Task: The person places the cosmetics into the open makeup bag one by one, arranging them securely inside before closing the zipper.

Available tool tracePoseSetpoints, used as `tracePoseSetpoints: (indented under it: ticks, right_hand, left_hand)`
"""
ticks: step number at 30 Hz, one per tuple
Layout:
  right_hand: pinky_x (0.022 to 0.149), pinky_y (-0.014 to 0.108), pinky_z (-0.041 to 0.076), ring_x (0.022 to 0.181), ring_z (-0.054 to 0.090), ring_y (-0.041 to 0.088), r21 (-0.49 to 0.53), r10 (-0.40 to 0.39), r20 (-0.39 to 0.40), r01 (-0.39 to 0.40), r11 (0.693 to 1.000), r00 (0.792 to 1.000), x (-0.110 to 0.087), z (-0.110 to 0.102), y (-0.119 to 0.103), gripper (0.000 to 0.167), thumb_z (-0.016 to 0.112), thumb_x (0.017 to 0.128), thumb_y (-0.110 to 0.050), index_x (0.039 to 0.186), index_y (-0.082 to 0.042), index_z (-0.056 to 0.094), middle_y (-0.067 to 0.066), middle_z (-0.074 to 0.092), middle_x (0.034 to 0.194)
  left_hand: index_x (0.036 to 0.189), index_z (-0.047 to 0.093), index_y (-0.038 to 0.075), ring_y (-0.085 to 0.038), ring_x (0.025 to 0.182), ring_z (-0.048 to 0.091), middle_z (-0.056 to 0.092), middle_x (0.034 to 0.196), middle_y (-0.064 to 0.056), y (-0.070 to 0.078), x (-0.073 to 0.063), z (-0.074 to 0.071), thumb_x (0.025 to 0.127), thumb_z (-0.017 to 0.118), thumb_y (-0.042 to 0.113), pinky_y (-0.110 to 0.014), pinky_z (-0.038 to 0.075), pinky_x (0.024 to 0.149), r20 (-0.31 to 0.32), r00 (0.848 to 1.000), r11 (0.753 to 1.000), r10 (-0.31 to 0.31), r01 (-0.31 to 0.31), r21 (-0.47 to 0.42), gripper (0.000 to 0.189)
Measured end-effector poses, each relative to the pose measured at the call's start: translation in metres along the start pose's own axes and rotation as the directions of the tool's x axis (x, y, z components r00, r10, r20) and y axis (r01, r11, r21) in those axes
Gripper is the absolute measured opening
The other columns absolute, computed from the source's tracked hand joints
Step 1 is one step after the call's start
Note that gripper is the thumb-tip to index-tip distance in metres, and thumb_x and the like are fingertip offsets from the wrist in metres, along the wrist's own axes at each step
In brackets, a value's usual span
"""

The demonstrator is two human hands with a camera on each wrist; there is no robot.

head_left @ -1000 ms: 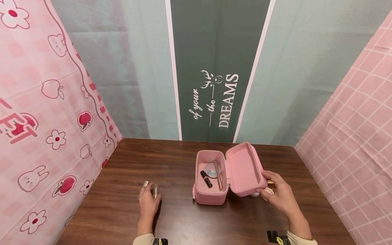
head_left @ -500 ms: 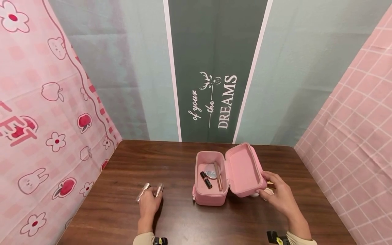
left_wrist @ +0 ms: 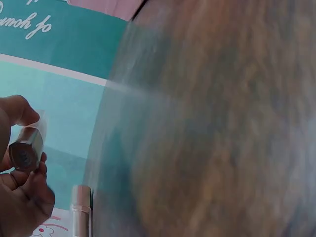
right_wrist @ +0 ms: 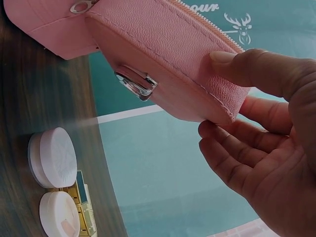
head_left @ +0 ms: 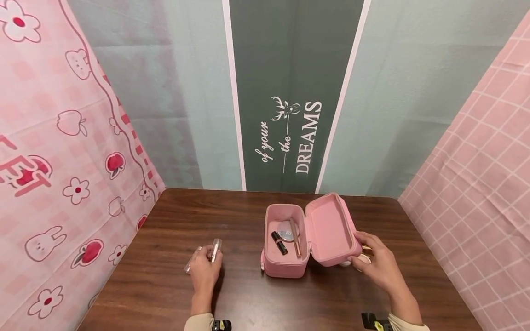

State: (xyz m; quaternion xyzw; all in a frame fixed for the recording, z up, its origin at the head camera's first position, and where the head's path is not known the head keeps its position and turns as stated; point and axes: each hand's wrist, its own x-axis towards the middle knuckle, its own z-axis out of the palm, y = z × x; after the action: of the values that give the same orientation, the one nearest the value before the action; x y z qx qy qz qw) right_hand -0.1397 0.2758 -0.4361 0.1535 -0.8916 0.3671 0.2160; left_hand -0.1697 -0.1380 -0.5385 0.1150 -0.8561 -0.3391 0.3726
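My left hand (head_left: pixel 204 271), left of the pink case (head_left: pixel 285 270), pinches a lipstick tube (head_left: pixel 216 250) with a clear cap between thumb and fingers. The left wrist view shows the tube's brownish base (left_wrist: pixel 23 157) facing the camera. A second, similar tube (left_wrist: pixel 81 210) lies on the table beside that hand, partly hidden by it in the head view. With thumb and fingers, my right hand (head_left: pixel 378 262) holds the outer corner of the case's raised lid (head_left: pixel 331 232). Inside the case lie a black lipstick (head_left: pixel 279 242), a round silver compact (head_left: pixel 285 231) and a slim rose-gold tube (head_left: pixel 296 238).
Beyond the lid, two round pale containers, one upper (right_wrist: pixel 58 158) and one lower (right_wrist: pixel 59 215), stand by a gold-edged item (right_wrist: pixel 88 205) on the table. The lid mostly hides them in the head view. Fabric backdrops border the wooden table (head_left: pixel 232 211).
The left hand has picked up the right-hand one of the two tubes and shifted slightly right; the other tube stays on the table. The right hand keeps holding the lid in place.
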Motion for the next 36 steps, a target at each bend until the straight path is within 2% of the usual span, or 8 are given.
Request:
tracePoseSetpoints:
  ticks: [6,11,15,24,29,36]
  right_hand:
    - [0.076,0.005,0.037,0.093,0.053,0.009,-0.011,0.008,-0.011,-0.008,1.000,1.000,-0.002,-0.001,-0.001,0.062,0.084,0.060,0.002,0.117,0.005,0.058,0.015,0.057,0.112]
    - [0.075,0.005,0.038,0.093,0.053,0.008,-0.010,0.010,-0.013,-0.011,1.000,1.000,-0.003,0.000,-0.001,0.061,0.084,0.061,0.002,0.116,0.004,0.058,0.014,0.058,0.110]
    - [0.075,0.005,0.038,0.092,0.053,0.006,-0.016,0.003,-0.015,-0.004,1.000,1.000,-0.003,0.000,0.001,0.061,0.084,0.060,0.003,0.116,0.005,0.058,0.014,0.058,0.110]
    - [0.075,0.004,0.038,0.092,0.052,0.005,-0.023,0.005,-0.011,-0.005,1.000,1.000,-0.002,0.001,0.001,0.061,0.083,0.060,0.003,0.115,0.005,0.058,0.014,0.058,0.108]
    - [0.075,0.004,0.038,0.092,0.052,0.005,-0.021,0.004,-0.011,-0.004,1.000,1.000,-0.001,0.001,0.001,0.061,0.083,0.060,0.004,0.115,0.005,0.058,0.013,0.058,0.108]
    - [0.075,0.005,0.038,0.092,0.053,0.007,-0.017,0.004,-0.004,-0.004,1.000,1.000,-0.001,0.001,0.001,0.061,0.083,0.060,0.004,0.115,0.005,0.058,0.014,0.058,0.108]
  left_hand:
    - [0.079,0.069,0.012,-0.032,0.062,0.057,0.057,0.069,-0.003,0.023,-0.002,0.001,0.064,0.071,0.022,-0.045,0.042,0.050,0.073,0.994,0.995,-0.087,0.084,0.048,0.018]
    - [0.076,0.067,0.013,-0.030,0.060,0.056,0.055,0.067,-0.001,0.039,0.002,0.006,0.062,0.070,0.022,-0.044,0.041,0.049,0.074,0.992,0.994,-0.102,0.099,0.036,0.017]
    - [0.077,0.067,0.015,-0.029,0.061,0.056,0.053,0.067,0.001,0.050,0.007,0.010,0.063,0.069,0.024,-0.044,0.040,0.050,0.101,0.988,0.993,-0.114,0.111,0.035,0.016]
    - [0.080,0.068,0.015,-0.032,0.064,0.058,0.056,0.071,-0.001,0.068,0.019,0.019,0.064,0.068,0.025,-0.046,0.042,0.052,0.142,0.982,0.992,-0.122,0.121,0.017,0.019]
    - [0.083,0.068,0.016,-0.032,0.067,0.059,0.058,0.075,-0.001,0.079,0.025,0.022,0.065,0.067,0.027,-0.047,0.043,0.054,0.196,0.968,0.987,-0.159,0.156,0.029,0.021]
    - [0.084,0.066,0.019,-0.028,0.072,0.059,0.058,0.078,0.001,0.097,0.032,0.030,0.066,0.067,0.031,-0.046,0.043,0.057,0.272,0.938,0.977,-0.215,0.208,0.057,0.021]
